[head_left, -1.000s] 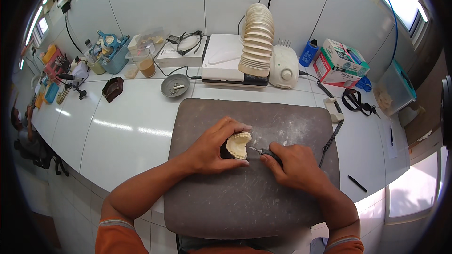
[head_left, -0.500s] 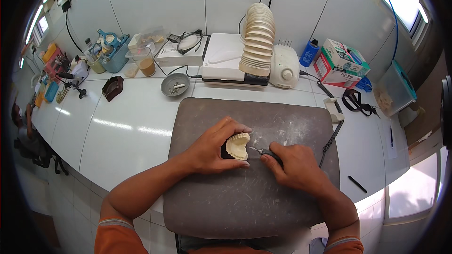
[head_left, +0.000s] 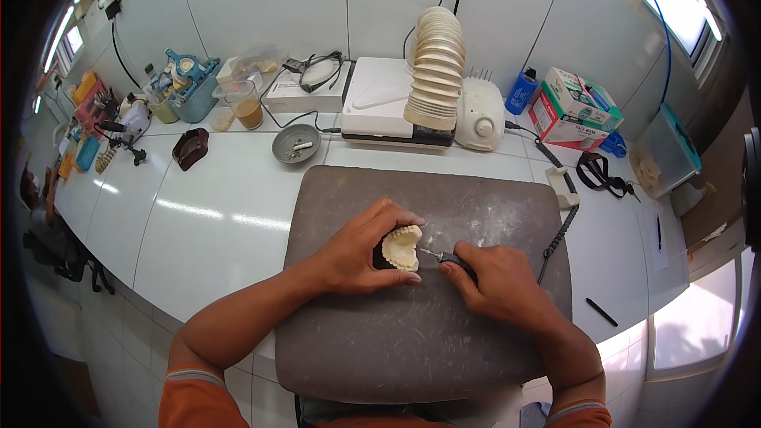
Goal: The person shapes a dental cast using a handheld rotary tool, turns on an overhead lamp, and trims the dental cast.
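Observation:
My left hand is closed around a cream dental cast shaped like an arch with a row of teeth. A dark piece shows between the cast and my palm. In my right hand is a rotary handpiece, gripped like a pen. Its thin metal bur points left at the open side of the cast; a small gap seems to lie between them. Both hands are over a brown mat with pale dust on it.
At the back stand a white suction unit with a ribbed hose, a white control box, a grey bowl and glove boxes. A coiled cord runs down the mat's right side. Far left, another person sits.
Almost nothing differs. The cast and my left hand have shifted very slightly; the handpiece stays in place.

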A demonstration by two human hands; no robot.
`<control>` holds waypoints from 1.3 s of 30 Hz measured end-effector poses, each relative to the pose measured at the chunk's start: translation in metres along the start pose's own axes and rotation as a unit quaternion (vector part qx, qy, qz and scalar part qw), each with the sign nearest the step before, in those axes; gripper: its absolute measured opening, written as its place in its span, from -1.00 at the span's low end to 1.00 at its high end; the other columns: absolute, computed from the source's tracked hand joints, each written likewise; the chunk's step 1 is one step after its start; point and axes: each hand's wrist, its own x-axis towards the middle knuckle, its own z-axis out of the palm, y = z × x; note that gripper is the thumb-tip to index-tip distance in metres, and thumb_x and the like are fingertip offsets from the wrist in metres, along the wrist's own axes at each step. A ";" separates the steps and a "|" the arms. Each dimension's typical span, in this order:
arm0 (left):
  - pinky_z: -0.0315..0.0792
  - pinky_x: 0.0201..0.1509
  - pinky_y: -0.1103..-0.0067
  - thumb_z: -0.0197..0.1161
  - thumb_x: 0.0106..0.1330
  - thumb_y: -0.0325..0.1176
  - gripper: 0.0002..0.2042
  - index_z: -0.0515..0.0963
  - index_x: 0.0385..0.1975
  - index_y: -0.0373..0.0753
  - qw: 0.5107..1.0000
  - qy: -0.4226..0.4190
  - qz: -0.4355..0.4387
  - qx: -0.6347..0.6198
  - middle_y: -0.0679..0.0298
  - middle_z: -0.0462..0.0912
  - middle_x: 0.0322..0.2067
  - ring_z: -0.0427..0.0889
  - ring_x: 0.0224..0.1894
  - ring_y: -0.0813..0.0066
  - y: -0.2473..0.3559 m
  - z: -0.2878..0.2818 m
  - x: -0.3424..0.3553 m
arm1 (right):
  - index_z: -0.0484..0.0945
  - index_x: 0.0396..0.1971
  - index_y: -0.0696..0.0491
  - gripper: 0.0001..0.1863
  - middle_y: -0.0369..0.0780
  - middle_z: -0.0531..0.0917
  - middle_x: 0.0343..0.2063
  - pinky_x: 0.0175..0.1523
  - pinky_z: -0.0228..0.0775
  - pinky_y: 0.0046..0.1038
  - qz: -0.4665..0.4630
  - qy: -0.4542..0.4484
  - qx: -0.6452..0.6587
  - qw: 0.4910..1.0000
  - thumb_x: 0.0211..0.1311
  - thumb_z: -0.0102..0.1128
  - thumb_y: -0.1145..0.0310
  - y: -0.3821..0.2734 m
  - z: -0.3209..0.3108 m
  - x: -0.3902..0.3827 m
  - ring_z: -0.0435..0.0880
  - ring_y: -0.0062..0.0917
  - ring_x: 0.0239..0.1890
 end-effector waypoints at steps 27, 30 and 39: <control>0.55 0.21 0.32 0.81 0.12 -0.10 -0.21 0.56 0.31 -0.26 1.000 0.002 0.002 0.000 0.09 0.63 0.05 0.66 0.11 0.11 0.000 0.001 0.000 | 0.61 -0.25 0.07 -0.53 0.00 0.71 -0.58 -0.24 0.51 0.10 0.002 -0.003 -0.006 1.000 0.64 0.20 -0.08 0.000 0.000 0.000 0.76 0.09 -0.43; 0.55 0.21 0.31 0.81 0.12 -0.10 -0.21 0.56 0.31 -0.26 1.000 -0.001 0.003 0.002 0.08 0.63 0.06 0.67 0.11 0.11 0.000 0.001 0.000 | 0.61 -0.25 0.07 -0.53 0.00 0.71 -0.57 -0.23 0.51 0.11 0.004 -0.004 -0.003 1.000 0.64 0.20 -0.09 0.000 0.000 -0.001 0.76 0.09 -0.43; 0.54 0.21 0.31 0.81 0.12 -0.11 -0.21 0.56 0.31 -0.25 1.000 -0.002 -0.001 0.000 0.09 0.64 0.05 0.66 0.11 0.09 0.000 0.001 0.000 | 0.61 -0.25 0.08 -0.52 0.01 0.71 -0.57 -0.22 0.52 0.10 0.001 -0.002 0.002 1.000 0.64 0.20 -0.09 0.000 -0.001 -0.001 0.76 0.11 -0.42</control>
